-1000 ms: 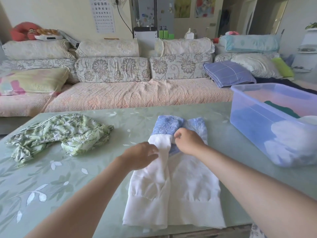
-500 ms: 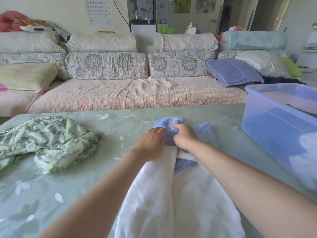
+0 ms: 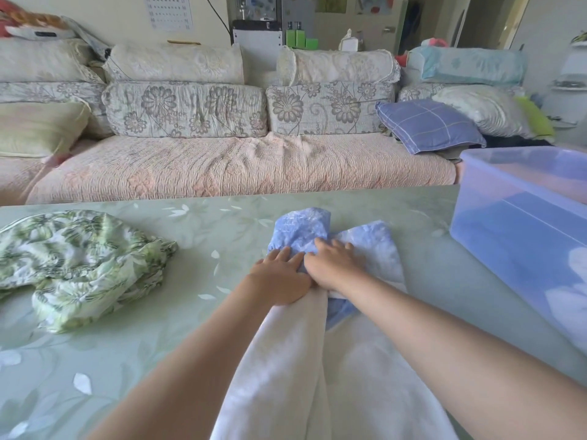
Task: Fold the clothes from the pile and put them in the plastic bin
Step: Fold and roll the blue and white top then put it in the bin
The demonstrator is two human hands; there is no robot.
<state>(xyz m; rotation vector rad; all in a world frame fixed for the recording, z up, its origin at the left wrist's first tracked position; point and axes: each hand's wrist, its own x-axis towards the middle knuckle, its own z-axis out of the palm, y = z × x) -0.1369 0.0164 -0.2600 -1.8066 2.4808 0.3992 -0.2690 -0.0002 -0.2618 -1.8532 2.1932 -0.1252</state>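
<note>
A white garment with blue patterned ends (image 3: 374,242) lies lengthwise on the green table (image 3: 158,344), its left side folded over toward the middle. My left hand (image 3: 281,276) lies flat on the folded strip where white meets blue, fingers straight. Beside it and touching, my right hand (image 3: 335,263) presses on the blue part with fingers spread. A crumpled green leaf-print garment (image 3: 76,262) sits on the table's left. The translucent blue plastic bin (image 3: 521,236) stands at the right, with something white showing through its wall.
A sofa (image 3: 222,166) with floral cushions and a blue checked pillow (image 3: 428,125) runs along the far side of the table. The bin takes up the table's right edge. Bare tabletop lies between the green garment and my arms.
My view and both hands have moved forward along the garment. The hands went from gripping the folded white edge to lying flat and pressing on the blue end.
</note>
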